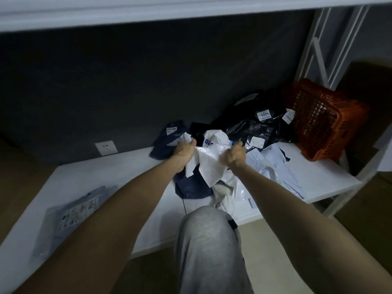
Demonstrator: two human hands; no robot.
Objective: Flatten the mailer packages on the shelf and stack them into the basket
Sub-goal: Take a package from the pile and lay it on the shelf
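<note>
A crumpled white mailer is held up over the white shelf. My left hand grips its left top corner and my right hand grips its right top corner. Under it lie a dark blue mailer, a white one with a label and a pale blue one. Black mailers with white labels are piled behind. The orange basket lies tipped on its side at the shelf's right end, its opening facing the pile.
A grey-lilac mailer lies flat near the shelf's front left. A dark blue mailer leans against the dark back wall, near a white wall socket. My knee in grey trousers is in front of the shelf. A white metal frame stands at the right.
</note>
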